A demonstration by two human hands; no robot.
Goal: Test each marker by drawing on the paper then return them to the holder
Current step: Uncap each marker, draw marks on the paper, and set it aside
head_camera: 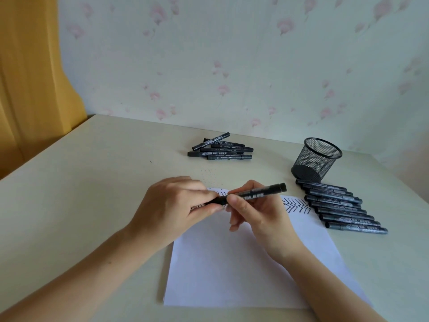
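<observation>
A person at a cream table [92,182] holds 1 black marker [253,194] in both hands above a white sheet of paper [232,263]. The left hand [171,205] pinches the marker's near end, where the cap sits, between thumb and fingers; the right hand [257,212] grips the barrel, whose far end points up and to the right. Black zigzag lines [297,205] run across the top of the paper. To the right, a row of 8 markers [341,206] lies side by side on the table, just in front of a black mesh holder [316,159]. A loose pile of markers [221,148] lies farther back, near the flowered wall [232,54].
</observation>
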